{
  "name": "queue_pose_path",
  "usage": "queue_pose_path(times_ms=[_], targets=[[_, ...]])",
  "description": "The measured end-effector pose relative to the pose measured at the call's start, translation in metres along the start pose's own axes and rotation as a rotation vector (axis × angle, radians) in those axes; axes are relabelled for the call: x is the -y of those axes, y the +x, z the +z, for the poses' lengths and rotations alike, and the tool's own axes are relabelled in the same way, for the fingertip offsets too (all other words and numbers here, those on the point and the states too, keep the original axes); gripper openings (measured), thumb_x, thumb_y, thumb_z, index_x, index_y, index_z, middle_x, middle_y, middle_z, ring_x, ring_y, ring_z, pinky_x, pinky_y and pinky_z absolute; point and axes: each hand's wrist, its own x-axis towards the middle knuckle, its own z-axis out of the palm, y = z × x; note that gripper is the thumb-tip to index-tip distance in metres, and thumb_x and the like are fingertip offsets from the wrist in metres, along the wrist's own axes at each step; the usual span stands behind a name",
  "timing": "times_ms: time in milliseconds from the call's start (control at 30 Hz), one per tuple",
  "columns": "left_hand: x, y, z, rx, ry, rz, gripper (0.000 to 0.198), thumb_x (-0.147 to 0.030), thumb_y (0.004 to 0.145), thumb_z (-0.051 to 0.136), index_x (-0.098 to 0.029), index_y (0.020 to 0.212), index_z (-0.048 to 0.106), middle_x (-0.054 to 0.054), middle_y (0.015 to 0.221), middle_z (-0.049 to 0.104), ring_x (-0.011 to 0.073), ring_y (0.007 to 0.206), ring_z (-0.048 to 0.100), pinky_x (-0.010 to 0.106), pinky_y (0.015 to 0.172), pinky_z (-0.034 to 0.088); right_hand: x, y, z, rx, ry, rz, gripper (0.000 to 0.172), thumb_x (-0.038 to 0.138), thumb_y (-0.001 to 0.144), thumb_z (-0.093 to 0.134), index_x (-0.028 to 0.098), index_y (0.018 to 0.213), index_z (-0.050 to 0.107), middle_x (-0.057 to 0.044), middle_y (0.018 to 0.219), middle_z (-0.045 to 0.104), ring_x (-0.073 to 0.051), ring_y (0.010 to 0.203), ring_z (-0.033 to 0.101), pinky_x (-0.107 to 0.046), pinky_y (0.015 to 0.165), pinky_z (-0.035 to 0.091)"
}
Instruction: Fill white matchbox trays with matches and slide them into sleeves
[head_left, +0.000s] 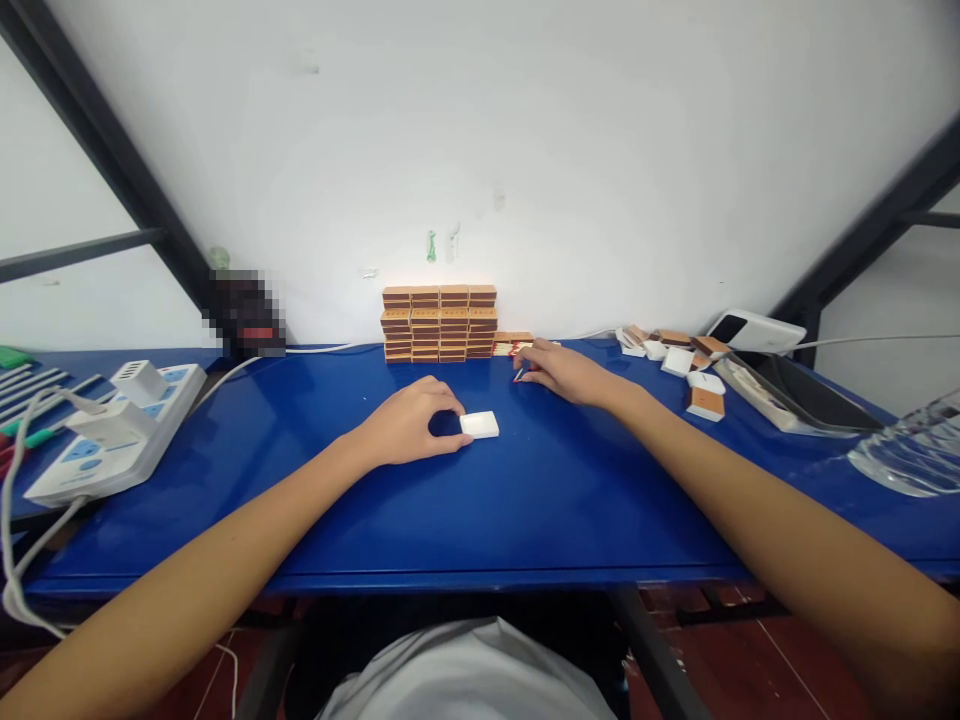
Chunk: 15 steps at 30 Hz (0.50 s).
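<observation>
My left hand (pixel 412 425) rests on the blue table (pixel 525 500), its curled fingers pinching the left end of a small white matchbox tray (pixel 480 425). My right hand (pixel 559 372) reaches further back, with fingertips closed on a few red-tipped matchsticks (pixel 519 374) beside a small pile of loose matches (pixel 514 349). Behind both hands a stack of several brown matchboxes (pixel 440 323) stands against the white wall.
Loose matchbox sleeves and white trays (pixel 679 360) lie at the back right, next to a white device (pixel 756 329), a dark tray (pixel 795 395) and clear plastic (pixel 907 450). A white power strip (pixel 112 430) with cables sits at the left.
</observation>
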Motion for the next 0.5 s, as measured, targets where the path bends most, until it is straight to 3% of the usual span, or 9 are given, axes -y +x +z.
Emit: queue_pose_path(times_ms=[267,500], targets=[[0.001,0.000,0.001,0.009,0.023,-0.004,0.034,-0.054,0.096,0.076,-0.024,0.113,0.081,0.009,0.116,0.077,0.0301,0.111,0.067,0.046,0.094,0.056,0.009,0.004,0.003,0.027,-0.027,0.024,0.016,0.028,0.104,0.053,0.021,0.094,0.063,-0.015,0.108,0.067,-0.028,0.096,0.062,-0.039,0.087,0.048],[0.002,0.001,0.003,-0.039,0.030,0.022,0.030,-0.049,0.096,0.077,-0.024,0.112,0.080,0.008,0.113,0.078,0.0291,0.108,0.067,0.045,0.093,0.056,0.079,-0.007,0.003,0.020,0.123,-0.045,0.020,0.037,0.108,0.052,0.022,0.100,0.062,-0.011,0.106,0.066,-0.025,0.091,0.062,-0.037,0.081,0.047]])
